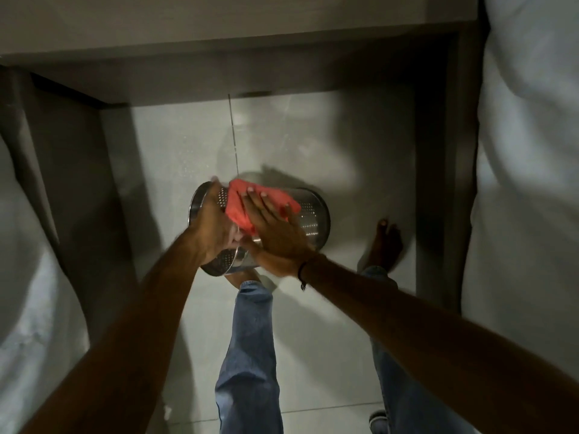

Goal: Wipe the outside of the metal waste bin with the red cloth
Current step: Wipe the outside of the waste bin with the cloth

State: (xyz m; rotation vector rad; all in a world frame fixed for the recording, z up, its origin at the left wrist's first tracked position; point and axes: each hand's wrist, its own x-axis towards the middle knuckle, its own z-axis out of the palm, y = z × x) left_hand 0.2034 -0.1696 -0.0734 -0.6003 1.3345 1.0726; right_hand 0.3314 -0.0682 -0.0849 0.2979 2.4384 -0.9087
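The metal waste bin [313,214], a perforated steel cylinder, is held tilted on its side above the tiled floor, its open rim toward the left. My left hand [216,227] grips the bin at its rim end. My right hand [272,230] lies flat, fingers spread, pressing the red cloth [247,202] against the bin's upper outer wall. The cloth is bunched and partly covered by my fingers. The lower side of the bin is hidden behind both hands.
I stand barefoot in blue jeans, my right foot [383,245] just right of the bin. Grey desk legs [438,183] and a dark panel [78,183] flank the floor space. White bedding [529,151] lies at both sides.
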